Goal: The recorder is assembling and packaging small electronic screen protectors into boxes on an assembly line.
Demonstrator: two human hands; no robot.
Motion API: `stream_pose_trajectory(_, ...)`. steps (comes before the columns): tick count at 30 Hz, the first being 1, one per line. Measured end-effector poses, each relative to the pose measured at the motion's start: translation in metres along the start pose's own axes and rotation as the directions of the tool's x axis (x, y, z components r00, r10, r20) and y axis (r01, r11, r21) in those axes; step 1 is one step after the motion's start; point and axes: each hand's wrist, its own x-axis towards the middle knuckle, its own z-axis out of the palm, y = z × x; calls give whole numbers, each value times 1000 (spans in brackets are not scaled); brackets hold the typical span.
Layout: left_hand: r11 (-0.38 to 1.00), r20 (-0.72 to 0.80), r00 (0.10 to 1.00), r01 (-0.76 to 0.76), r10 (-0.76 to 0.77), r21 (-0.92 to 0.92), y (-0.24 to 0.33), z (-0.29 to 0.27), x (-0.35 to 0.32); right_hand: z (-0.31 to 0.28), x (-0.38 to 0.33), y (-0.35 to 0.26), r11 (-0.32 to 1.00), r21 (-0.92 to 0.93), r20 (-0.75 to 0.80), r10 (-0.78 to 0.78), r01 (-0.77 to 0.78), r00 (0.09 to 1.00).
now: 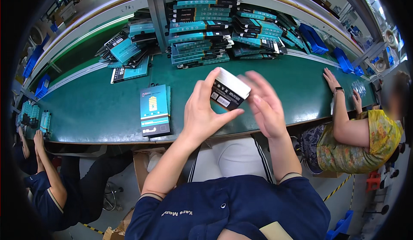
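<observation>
Box (229,89) small, stiff, light-looking; left hand (205,111) fingers pinching its ends; right hand (266,106) spread, blurred, beside it above surface (94,106).

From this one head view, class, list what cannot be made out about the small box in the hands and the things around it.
- Small box: its underside, covered by the left hand.
- Right hand: motion-blurred, so contact with the box is unclear.
- Label on the box: too small.
- Lower boxes in the teal stack: hidden by those above.
</observation>
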Motion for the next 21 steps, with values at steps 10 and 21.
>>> stream_pose_trajectory(10, 629, -126, 964, 51, -233, -775, -2, 1, -3, 28, 21, 51, 942, -148, -33, -308, 300, 951)
stream_pose_trajectory(21, 595, -137, 881, 185, -453, -782, -10, -27, -16, 12, 7, 76, 605, -578, 160, -574, 548, 803)
